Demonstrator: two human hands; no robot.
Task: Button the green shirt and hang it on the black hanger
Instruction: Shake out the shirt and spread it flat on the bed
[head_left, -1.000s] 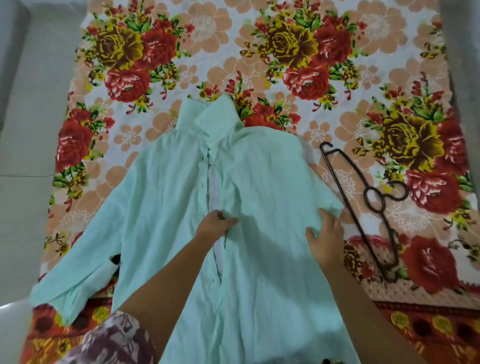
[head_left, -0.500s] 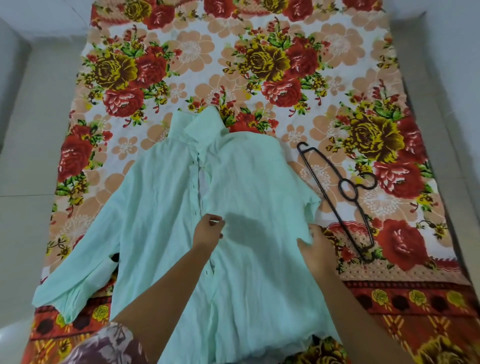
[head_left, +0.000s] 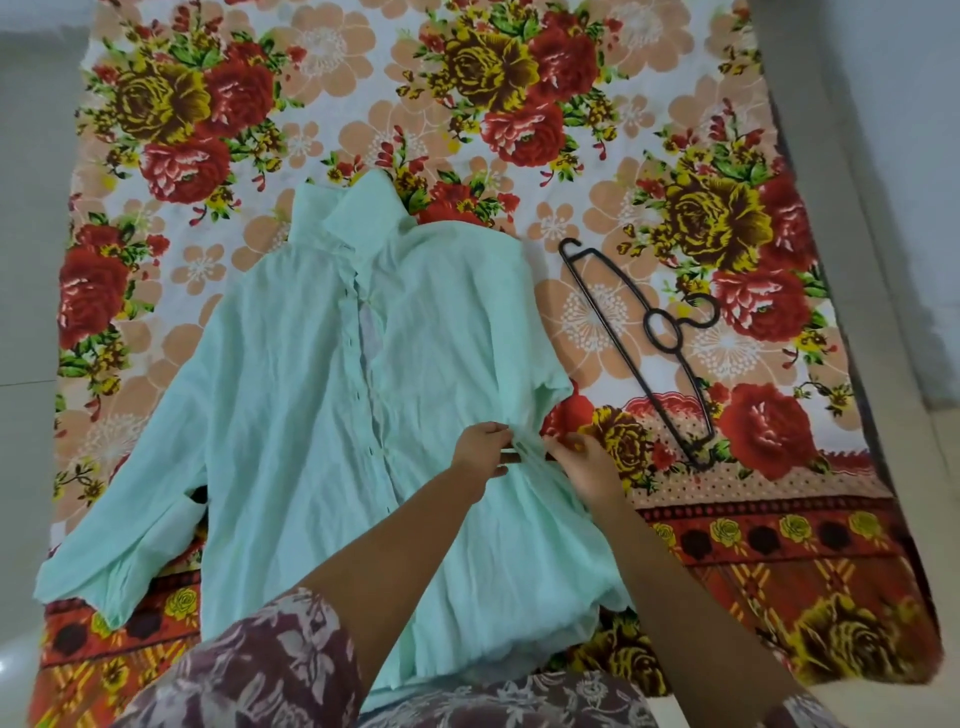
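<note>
1. Here, just right of centre, the left hand (head_left: 478, 449) and right hand (head_left: 584, 467) meet at the shirt's right-side edge. Each pinches a bunched fold of the pale cloth between fingers and thumb.
2. The green shirt (head_left: 291, 415) lies spread front-up across the middle of the frame, collar toward the top. Its placket gapes a little below the collar.
3. The black hanger (head_left: 605, 312) lies flat in the right half, near the shirt but apart from it.
4. Under everything is a floral sheet (head_left: 363, 78), and a patterned sleeve (head_left: 270, 665) fills the lower left.
</note>
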